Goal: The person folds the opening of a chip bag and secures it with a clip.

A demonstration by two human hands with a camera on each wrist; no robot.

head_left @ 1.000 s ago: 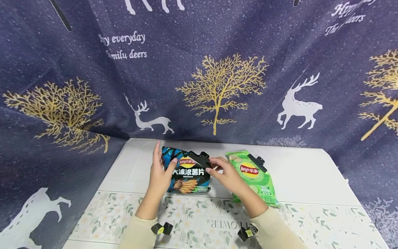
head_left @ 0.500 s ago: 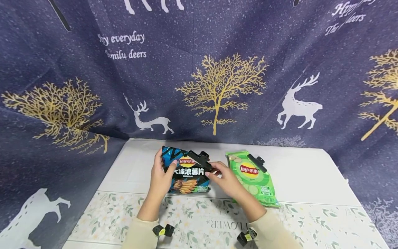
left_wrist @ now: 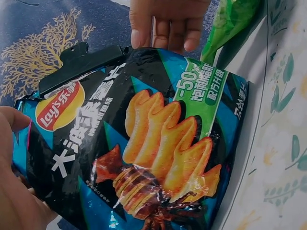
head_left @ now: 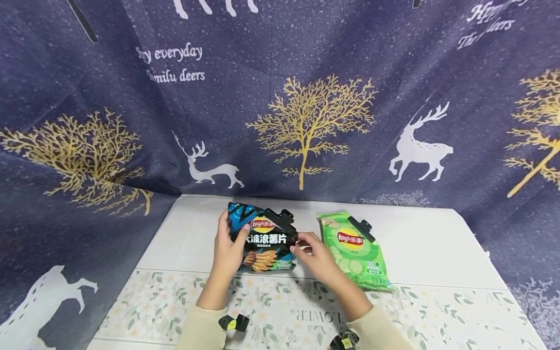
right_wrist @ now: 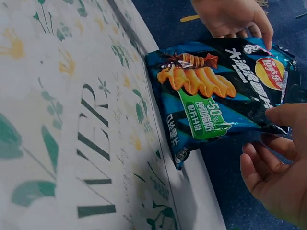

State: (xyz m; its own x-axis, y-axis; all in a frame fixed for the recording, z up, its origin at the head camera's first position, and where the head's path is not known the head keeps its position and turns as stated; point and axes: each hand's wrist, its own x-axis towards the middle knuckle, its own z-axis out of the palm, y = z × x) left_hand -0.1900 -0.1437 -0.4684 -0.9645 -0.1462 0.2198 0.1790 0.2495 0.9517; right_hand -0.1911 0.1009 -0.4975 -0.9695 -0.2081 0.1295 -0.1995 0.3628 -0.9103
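A blue and black bag of chips (head_left: 267,245) stands tilted up over the white table, its printed front facing me. My left hand (head_left: 228,250) grips its left side, thumb on the front and fingers behind. At the bag's right edge, my right hand (head_left: 317,257) pinches the side between thumb and fingers. A black bag clip (left_wrist: 79,67) sits slanted across the bag's upper right corner. Beside my right hand lies a green bag of chips (head_left: 356,253), with another black clip (head_left: 361,228) on its upper right corner.
The white table (head_left: 420,243) has a floral printed band (head_left: 271,301) along its front. A dark blue cloth (head_left: 280,121) with deer and gold trees hangs right behind the table's back edge.
The left fingers, stretched out at the bag's side a second ago, have folded behind it. The right hand has shifted slightly down along the bag's right edge, and the bag's top has risen slightly.
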